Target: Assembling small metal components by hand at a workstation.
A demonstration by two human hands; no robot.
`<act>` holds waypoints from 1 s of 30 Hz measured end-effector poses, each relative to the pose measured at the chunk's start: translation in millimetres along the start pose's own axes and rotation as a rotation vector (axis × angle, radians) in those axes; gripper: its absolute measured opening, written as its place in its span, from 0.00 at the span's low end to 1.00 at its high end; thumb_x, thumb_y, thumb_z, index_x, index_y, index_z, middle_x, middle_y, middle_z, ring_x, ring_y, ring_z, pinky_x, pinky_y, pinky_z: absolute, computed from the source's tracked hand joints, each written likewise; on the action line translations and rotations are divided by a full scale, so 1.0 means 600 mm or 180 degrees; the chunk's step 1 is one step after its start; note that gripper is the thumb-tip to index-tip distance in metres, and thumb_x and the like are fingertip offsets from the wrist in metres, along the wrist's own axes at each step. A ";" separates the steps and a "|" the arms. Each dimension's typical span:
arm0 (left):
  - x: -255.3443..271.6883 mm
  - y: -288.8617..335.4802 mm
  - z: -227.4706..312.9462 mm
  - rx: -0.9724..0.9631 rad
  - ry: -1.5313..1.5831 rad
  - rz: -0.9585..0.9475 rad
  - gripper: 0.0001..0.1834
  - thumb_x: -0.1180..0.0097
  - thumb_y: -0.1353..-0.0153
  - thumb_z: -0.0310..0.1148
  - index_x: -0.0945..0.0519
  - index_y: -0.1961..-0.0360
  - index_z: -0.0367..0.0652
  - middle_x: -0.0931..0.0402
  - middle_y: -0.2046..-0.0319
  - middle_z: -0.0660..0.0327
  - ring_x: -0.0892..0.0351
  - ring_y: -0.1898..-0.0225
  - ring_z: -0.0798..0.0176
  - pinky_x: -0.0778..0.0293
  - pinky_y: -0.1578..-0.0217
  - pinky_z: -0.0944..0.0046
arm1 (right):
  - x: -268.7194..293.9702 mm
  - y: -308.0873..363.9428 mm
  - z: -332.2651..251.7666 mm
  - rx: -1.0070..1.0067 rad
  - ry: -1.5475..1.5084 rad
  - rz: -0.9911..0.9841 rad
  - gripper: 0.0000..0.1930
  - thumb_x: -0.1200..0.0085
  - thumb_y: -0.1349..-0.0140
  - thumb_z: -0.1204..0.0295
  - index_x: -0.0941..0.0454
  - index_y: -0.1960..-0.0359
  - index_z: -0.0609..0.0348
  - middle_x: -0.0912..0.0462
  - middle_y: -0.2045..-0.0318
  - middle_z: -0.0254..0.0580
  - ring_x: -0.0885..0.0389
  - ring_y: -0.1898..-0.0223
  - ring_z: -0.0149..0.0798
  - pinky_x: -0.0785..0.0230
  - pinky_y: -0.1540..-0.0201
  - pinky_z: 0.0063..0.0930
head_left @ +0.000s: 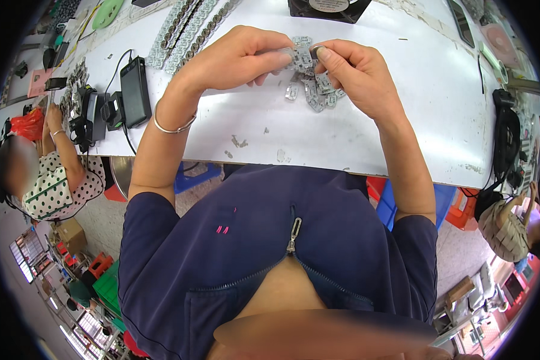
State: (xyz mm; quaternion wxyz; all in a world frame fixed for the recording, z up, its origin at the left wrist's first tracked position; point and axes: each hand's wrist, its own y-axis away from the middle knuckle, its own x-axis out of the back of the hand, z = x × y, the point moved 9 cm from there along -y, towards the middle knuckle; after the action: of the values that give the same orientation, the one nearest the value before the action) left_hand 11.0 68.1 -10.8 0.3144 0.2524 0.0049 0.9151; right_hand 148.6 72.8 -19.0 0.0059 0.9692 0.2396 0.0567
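My left hand (246,59) reaches over the white table, thumb and fingers pinched on a small clear plastic piece (288,53). Facing it, my right hand (357,72) pinches a small dark round part (317,51) between thumb and forefinger. Between and beneath both hands lies a loose pile of small clear and grey plastic pieces (314,96). One single piece (291,92) sits at the pile's left side. The fingers partly hide the pile, and the exact kind of these parts is too small to tell.
Long rows of similar pieces with dark round parts (198,37) lie at the back left. A black fan (330,7) stands at the far edge. A black handheld device (135,92) with cables is at left. Other people sit at both sides.
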 end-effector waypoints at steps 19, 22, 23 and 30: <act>-0.005 -0.043 -0.007 0.0387 0.0026 -0.0142 0.12 0.47 0.36 0.37 0.20 0.66 0.39 0.24 0.78 0.65 0.26 0.81 0.72 0.29 0.80 0.72 | 0.014 -0.035 0.008 -0.0216 0.0505 -0.0131 0.11 0.46 0.38 0.66 0.20 0.67 0.63 0.24 0.79 0.30 0.29 0.80 0.21 0.35 0.77 0.15; -0.001 -0.016 0.068 -0.1281 -0.0406 0.0145 0.13 0.47 0.35 0.36 0.20 0.68 0.35 0.24 0.78 0.62 0.24 0.77 0.68 0.25 0.74 0.68 | 0.015 -0.043 0.012 -0.0144 0.0235 -0.0313 0.12 0.46 0.37 0.64 0.20 0.67 0.62 0.25 0.80 0.29 0.29 0.80 0.21 0.35 0.77 0.16; -0.015 -0.040 -0.004 0.0519 0.0635 -0.0470 0.14 0.50 0.32 0.36 0.19 0.67 0.37 0.27 0.79 0.69 0.29 0.80 0.78 0.30 0.77 0.77 | 0.006 -0.042 0.021 -0.0187 -0.0198 -0.0586 0.12 0.46 0.36 0.64 0.20 0.67 0.61 0.24 0.80 0.29 0.29 0.80 0.21 0.35 0.76 0.15; -0.002 -0.047 -0.009 0.0048 0.0421 0.0200 0.10 0.50 0.35 0.30 0.22 0.60 0.34 0.22 0.75 0.59 0.23 0.78 0.68 0.27 0.75 0.69 | 0.016 -0.061 0.051 -0.0358 -0.0399 -0.0322 0.11 0.48 0.34 0.66 0.21 0.60 0.61 0.22 0.77 0.31 0.29 0.79 0.21 0.34 0.75 0.15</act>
State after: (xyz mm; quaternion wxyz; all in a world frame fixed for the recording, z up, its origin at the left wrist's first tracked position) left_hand 25.1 90.9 -20.8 0.2826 0.1937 0.0246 0.9391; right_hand 143.4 110.1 -49.9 0.0781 0.9557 0.2838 0.0090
